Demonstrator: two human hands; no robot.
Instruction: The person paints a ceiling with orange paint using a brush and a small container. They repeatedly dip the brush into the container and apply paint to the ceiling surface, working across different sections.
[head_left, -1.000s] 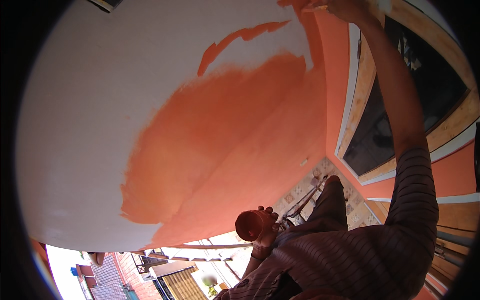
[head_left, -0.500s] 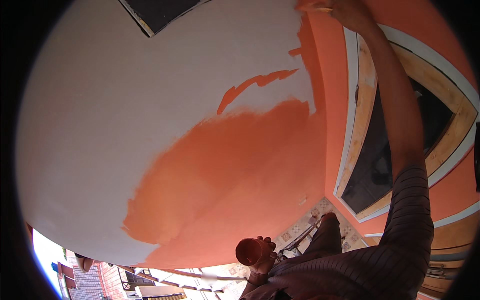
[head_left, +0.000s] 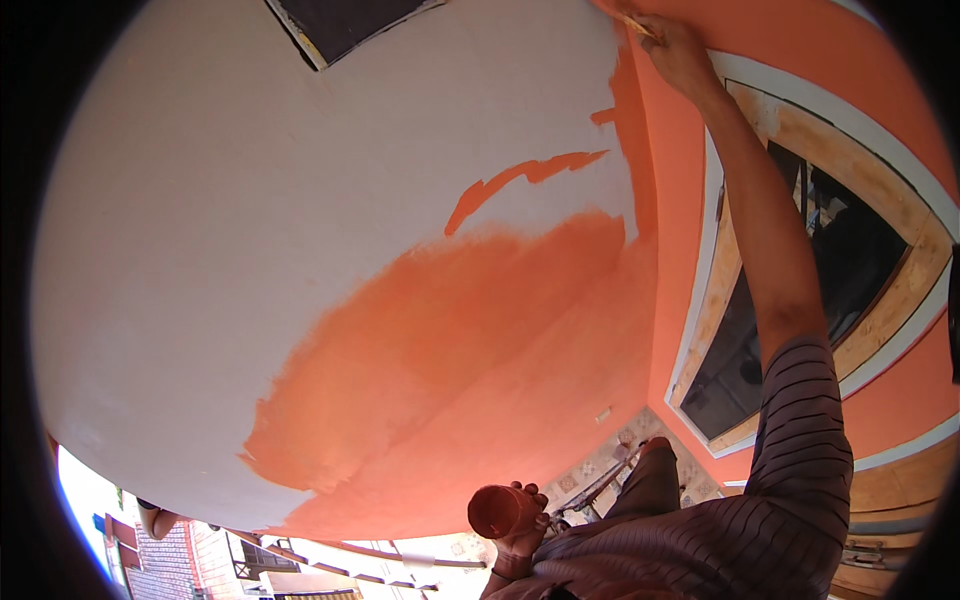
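My right hand (head_left: 680,56) is raised high to the inner corner of the walls. It is closed round the pale handle of a paintbrush (head_left: 638,25), whose bristle end I cannot make out clearly against the orange. Low in front of my body, my left hand (head_left: 525,545) wraps round a small round paint pot (head_left: 499,511), reddish-orange inside. The broad wall (head_left: 250,200) is whitish above, with a large orange patch (head_left: 450,320) lower down. A separate orange stroke (head_left: 525,175) crosses the white part, and an orange band (head_left: 632,140) runs down along the corner.
To the right is an orange wall with a wood-framed window (head_left: 860,260) behind my raised arm. A dark framed opening (head_left: 350,22) cuts the white wall at the top. Patterned floor tiles (head_left: 590,470) lie far below, near a railing (head_left: 350,565) and brick buildings (head_left: 165,560).
My right hand with the paintbrush has shifted slightly down in the picture, staying by the corner. The view has turned a little. My left hand still holds the paint pot low down.
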